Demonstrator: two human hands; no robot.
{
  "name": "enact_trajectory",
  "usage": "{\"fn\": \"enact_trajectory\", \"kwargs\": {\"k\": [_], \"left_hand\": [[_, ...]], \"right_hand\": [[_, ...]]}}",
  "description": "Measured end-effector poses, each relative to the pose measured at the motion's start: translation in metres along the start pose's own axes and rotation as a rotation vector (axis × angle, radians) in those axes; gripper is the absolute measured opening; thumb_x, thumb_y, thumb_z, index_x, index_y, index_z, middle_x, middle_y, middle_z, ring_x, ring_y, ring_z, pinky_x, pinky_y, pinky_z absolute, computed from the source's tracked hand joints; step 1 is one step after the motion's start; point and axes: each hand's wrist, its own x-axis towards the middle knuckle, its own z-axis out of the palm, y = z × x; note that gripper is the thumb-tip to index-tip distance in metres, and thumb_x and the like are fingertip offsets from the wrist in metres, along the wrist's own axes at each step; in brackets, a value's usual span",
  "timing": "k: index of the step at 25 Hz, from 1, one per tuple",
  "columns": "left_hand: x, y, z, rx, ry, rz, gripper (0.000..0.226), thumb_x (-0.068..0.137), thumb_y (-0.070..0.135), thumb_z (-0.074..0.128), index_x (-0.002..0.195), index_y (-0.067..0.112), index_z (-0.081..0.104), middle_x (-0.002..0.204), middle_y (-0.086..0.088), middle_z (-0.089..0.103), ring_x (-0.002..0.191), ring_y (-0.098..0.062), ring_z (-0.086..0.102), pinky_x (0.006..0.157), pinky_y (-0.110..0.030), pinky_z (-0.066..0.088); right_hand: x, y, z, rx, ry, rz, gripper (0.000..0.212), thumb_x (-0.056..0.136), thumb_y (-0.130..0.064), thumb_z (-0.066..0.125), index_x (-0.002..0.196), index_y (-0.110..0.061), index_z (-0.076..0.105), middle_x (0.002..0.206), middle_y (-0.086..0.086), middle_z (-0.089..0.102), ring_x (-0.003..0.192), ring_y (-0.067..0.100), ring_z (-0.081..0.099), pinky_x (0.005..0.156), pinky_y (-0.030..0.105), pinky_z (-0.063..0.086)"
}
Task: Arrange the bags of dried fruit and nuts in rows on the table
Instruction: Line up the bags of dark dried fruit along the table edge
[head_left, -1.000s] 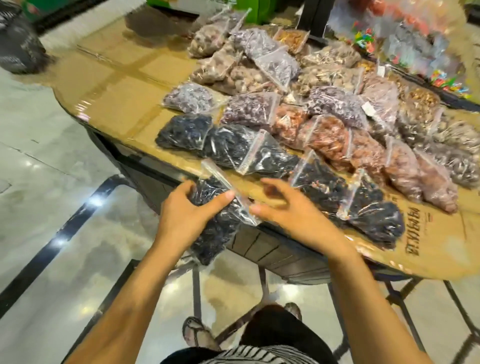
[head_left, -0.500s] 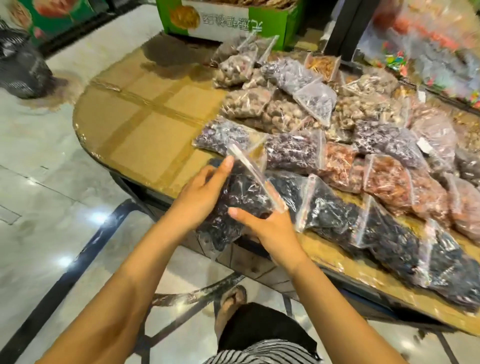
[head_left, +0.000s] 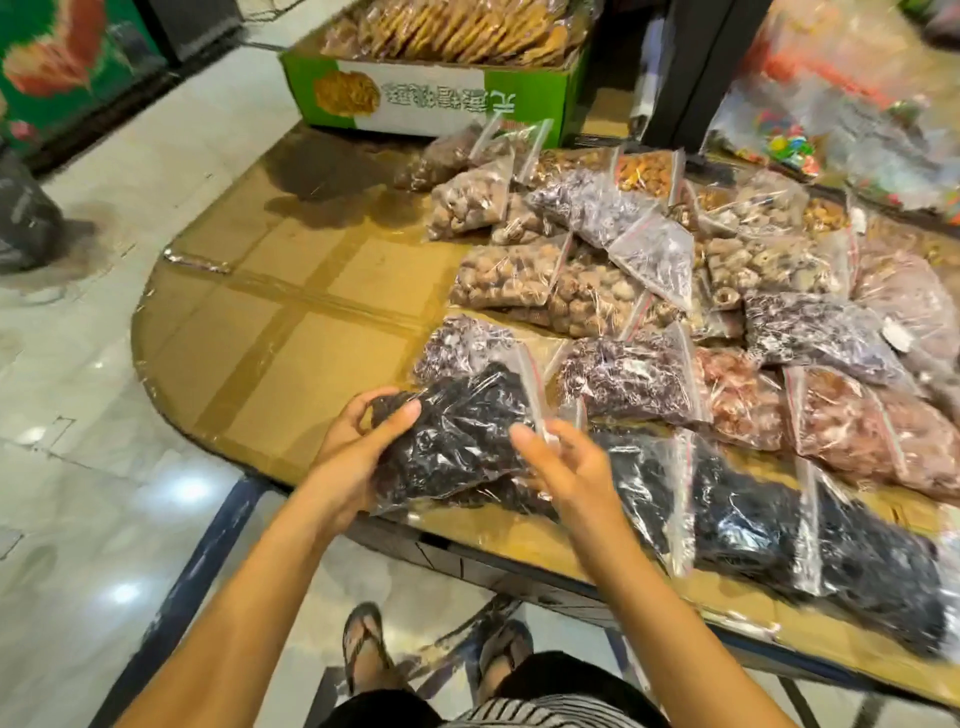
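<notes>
I hold a clear zip bag of black dried fruit (head_left: 457, 436) over the near left edge of the cardboard-covered table (head_left: 291, 332). My left hand (head_left: 358, 447) grips its left end, fingers wrapped under it. My right hand (head_left: 566, 462) pinches its zip end on the right. Under and to the right of it lies a row of black-fruit bags (head_left: 769, 525) along the front edge. Behind them lie purple-fruit bags (head_left: 623, 374) and reddish-fruit bags (head_left: 857, 431). Bags of pale nuts (head_left: 509, 275) are piled further back.
A green and white carton of flat snacks (head_left: 431, 98) stands at the table's far end. Bare cardboard takes up the table's left part. A dark sack (head_left: 26, 223) sits on the tiled floor at left. Colourful sweets bags (head_left: 841, 104) fill the back right. My sandalled feet (head_left: 363, 644) are below.
The bag has risen from below the table edge onto the front left of the black row. Both hands moved up and forward with it, and my view shifted left.
</notes>
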Motion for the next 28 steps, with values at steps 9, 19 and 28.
{"fn": "enact_trajectory", "kwargs": {"k": [9, 19, 28], "left_hand": [[0.072, 0.007, -0.048, 0.876, -0.334, 0.297, 0.066, 0.066, 0.084, 0.051, 0.114, 0.04, 0.057, 0.123, -0.001, 0.058, 0.113, -0.017, 0.056, 0.099, -0.033, 0.046], [0.081, -0.002, -0.032, 1.227, -0.706, 0.766, 0.116, 0.054, 0.081, 0.062, 0.149, 0.025, 0.024, 0.133, -0.001, 0.036, 0.124, -0.02, 0.038, 0.107, -0.04, 0.036], [0.083, 0.016, -0.026, 1.051, -0.652, 0.595, 0.1, 0.062, 0.085, 0.045, 0.147, 0.039, 0.021, 0.153, 0.01, 0.019, 0.141, -0.016, 0.022, 0.113, -0.05, 0.029]], "right_hand": [[0.02, 0.043, -0.005, -1.213, 0.45, 0.083, 0.105, 0.072, -0.086, 0.01, 0.135, -0.01, 0.047, 0.148, 0.017, 0.037, 0.142, 0.032, 0.02, 0.117, 0.046, 0.018], [0.023, 0.042, 0.002, -1.187, 0.575, 0.12, 0.088, 0.077, -0.082, 0.023, 0.12, -0.013, 0.057, 0.132, 0.008, 0.051, 0.13, 0.025, 0.036, 0.107, 0.042, 0.03], [0.027, 0.049, -0.002, -1.195, 0.583, 0.115, 0.088, 0.076, -0.082, 0.02, 0.121, -0.016, 0.056, 0.132, 0.005, 0.05, 0.13, 0.024, 0.037, 0.107, 0.044, 0.031]]}}
